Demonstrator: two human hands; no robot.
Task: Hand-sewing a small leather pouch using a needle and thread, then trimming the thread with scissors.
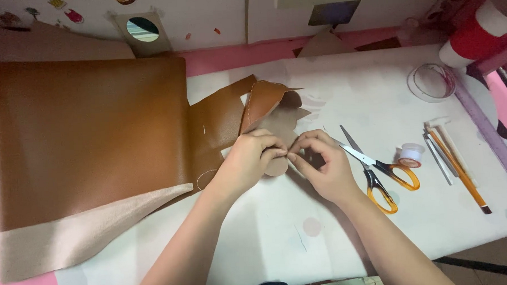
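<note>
My left hand (pixel 248 159) and my right hand (pixel 322 165) meet over the middle of the white table cover (pixel 375 93). Both pinch a small cut piece of brown faux leather (pixel 275 111), its beige backing turned up and one flap folded over. The fingertips touch at its lower edge, where a rounded tab sticks out. What sits between the fingertips is too small to tell.
A large roll of brown faux leather (pixel 85 137) with a beige underside lies at left. Orange-handled scissors (pixel 378 172) rest right of my right hand, then a small tape roll (pixel 410 154), several sticks and a brush (pixel 456 163), and a clear round lid (pixel 431 81).
</note>
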